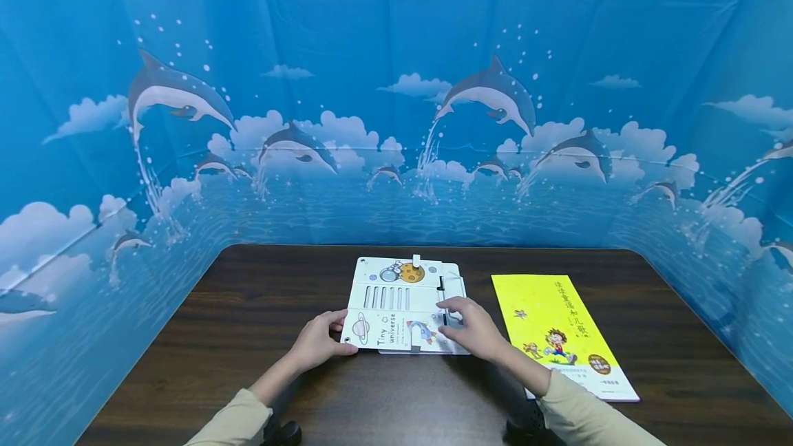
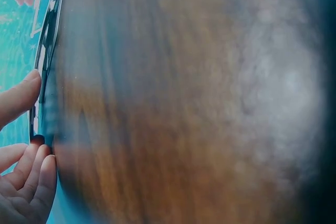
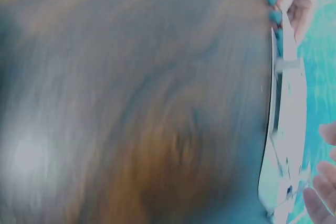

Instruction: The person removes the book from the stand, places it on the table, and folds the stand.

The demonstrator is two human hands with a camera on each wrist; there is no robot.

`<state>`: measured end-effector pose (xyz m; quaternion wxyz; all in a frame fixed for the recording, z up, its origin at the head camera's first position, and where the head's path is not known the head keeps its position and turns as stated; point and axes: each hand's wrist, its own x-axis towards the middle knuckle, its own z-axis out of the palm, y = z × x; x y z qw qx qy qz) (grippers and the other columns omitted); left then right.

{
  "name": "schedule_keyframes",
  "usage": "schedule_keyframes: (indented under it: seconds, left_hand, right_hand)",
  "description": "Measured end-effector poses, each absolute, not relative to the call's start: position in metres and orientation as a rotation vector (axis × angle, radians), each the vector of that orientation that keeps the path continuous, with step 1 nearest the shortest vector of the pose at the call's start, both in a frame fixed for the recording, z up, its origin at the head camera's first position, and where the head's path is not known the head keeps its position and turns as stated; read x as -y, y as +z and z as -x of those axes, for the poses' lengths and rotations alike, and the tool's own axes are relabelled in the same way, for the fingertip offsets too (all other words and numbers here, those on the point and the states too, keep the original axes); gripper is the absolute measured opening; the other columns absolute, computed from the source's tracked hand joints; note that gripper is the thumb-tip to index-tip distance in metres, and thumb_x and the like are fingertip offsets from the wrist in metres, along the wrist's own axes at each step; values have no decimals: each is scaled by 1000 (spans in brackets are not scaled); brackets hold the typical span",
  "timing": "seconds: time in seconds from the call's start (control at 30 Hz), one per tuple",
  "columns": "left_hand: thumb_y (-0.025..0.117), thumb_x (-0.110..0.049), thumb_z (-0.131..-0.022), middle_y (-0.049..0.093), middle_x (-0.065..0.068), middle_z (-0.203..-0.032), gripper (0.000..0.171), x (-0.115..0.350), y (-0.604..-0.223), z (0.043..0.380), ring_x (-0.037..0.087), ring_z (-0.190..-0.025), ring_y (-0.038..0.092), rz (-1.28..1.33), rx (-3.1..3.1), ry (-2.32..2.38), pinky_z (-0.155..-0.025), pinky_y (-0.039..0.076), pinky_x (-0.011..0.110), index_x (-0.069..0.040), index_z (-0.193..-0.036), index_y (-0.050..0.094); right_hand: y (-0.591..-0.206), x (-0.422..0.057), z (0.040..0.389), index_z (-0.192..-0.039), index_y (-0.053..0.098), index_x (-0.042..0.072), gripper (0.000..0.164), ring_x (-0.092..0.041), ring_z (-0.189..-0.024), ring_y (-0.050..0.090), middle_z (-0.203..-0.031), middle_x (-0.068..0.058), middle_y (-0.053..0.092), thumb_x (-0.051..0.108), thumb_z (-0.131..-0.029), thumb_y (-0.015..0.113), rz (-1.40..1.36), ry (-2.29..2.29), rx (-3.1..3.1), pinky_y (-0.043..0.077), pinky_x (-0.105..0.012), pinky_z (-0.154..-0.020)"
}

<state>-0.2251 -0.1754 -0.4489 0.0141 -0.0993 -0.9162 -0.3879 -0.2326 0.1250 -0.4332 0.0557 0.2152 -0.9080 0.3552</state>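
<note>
A white flat book stand (image 1: 386, 279) printed with planets, an astronaut and "Tiny universe" lies on the dark table, with slots in its panel and small clips at its edges. My left hand (image 1: 317, 343) pinches its near left corner, thumb on top and fingers underneath; the left wrist view shows the stand's thin edge between them. My right hand (image 1: 476, 330) is over the stand's right part, fingers spread and loosely bent. In the right wrist view the right fingers (image 3: 321, 184) hover beside the stand (image 3: 294, 108) and grip nothing visible.
To the right on the wooden table (image 1: 248, 308) lies a yellow book (image 1: 539, 308) with a cartoon child on its cover. A blue curtain (image 1: 359, 88) with dolphins surrounds the table's back and sides.
</note>
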Motion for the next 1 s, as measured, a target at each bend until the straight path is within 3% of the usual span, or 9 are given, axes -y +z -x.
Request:
schedule_keyframes:
  seconds: [0.2, 0.57, 1.0]
  left_hand:
    - [83, -13, -61, 61, 0, -94, 68, 176, -450, 224, 12, -84, 54, 318, 2850, -1201, -70, 44, 27, 3, -121, 55]
    - [83, -14, -61, 60, -1, -93, 68, 174, -449, 223, 12, -84, 53, 310, 2846, -1196, -70, 45, 28, 2, -121, 56]
    - [83, -13, -61, 60, -1, -92, 68, 173, -447, 221, 12, -83, 53, 282, 2846, -1201, -69, 45, 27, 3, -121, 55]
  right_hand:
    - [-439, -137, 240, -99, 69, 5, 23, -15, -80, 59, -96, -4, 67, 8, -76, 71, -446, 1161, 2769, 48, -26, -68]
    - [-446, -144, 244, -91, 71, 6, 12, -18, -88, 61, -93, -4, 69, 4, -79, 67, -473, 1224, 2750, 49, -33, -77]
    - [-445, -145, 249, -86, 71, 7, 8, -13, -75, 57, -88, -2, 68, 5, -79, 67, -426, 1268, 2794, 47, -26, -67]
